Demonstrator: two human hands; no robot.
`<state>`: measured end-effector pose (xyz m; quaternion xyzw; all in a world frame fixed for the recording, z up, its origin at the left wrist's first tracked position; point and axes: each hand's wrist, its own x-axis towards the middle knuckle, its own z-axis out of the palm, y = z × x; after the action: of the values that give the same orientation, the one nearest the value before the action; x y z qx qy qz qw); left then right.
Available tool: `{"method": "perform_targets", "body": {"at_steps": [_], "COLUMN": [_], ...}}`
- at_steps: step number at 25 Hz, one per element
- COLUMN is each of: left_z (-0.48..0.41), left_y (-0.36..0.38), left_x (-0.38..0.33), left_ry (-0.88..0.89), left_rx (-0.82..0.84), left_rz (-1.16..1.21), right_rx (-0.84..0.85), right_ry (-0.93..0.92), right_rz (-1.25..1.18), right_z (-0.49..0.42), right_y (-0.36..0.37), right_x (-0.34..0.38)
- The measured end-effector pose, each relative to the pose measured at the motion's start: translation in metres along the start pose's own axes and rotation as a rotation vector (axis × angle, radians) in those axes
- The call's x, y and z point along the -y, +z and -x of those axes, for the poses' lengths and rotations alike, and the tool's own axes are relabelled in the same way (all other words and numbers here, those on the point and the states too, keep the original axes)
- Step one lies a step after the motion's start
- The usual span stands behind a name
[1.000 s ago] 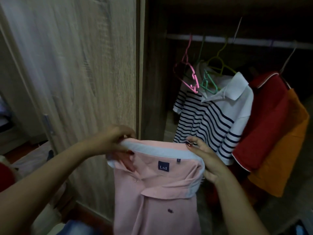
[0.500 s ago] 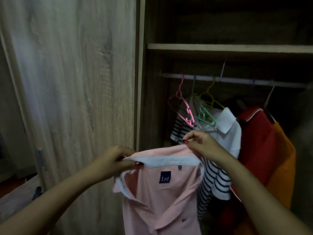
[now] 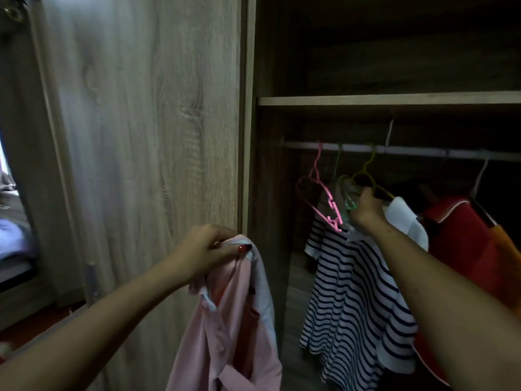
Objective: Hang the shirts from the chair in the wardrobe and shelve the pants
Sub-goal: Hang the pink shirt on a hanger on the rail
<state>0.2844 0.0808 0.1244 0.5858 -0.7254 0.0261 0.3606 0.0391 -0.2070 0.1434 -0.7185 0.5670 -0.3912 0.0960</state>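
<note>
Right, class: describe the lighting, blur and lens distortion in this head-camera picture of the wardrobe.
Head view: dim overall; the wardrobe door catches pale light, the space above the shelf is near black. Head view: the wide lens slants the door's edges and the rail. Head view: the pale cloth at far left is smeared.

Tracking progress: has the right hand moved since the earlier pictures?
Yes. The right hand left the pink shirt and rose toward the rail, up to the hangers.
</note>
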Motion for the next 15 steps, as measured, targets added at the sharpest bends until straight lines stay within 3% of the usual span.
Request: {"method": "perform_targets", "body": {"at_steps": [5,8,12,15], "left_z": [0.003,0.001,0.000,-0.003], "left_y": [-0.008,-0.006,0.003,0.011], "left_x": [0.003,0.006,0.001,-0.008], "left_ry": [-0.046,-0.045,-0.073,-0.112], "left_rx": [-0.028,-0.050,-0.069,-0.053], "left_rz": [-0.023,-0.031,0.019,0.073], "right_rx": [-0.001,-0.128,-0.322,-0.291], "right_ry": [-0.029,-0.097,-0.180,-0.157], "right_rz": [-0.112,-0.144,-0.359,-0.512], "right_z": [-0.009,-0.001,0.075,0.139], "right_y": [0.013,0.007,0.021,0.054], "right_x": [-0.005,-0.010,-0.044,-0.087]}}
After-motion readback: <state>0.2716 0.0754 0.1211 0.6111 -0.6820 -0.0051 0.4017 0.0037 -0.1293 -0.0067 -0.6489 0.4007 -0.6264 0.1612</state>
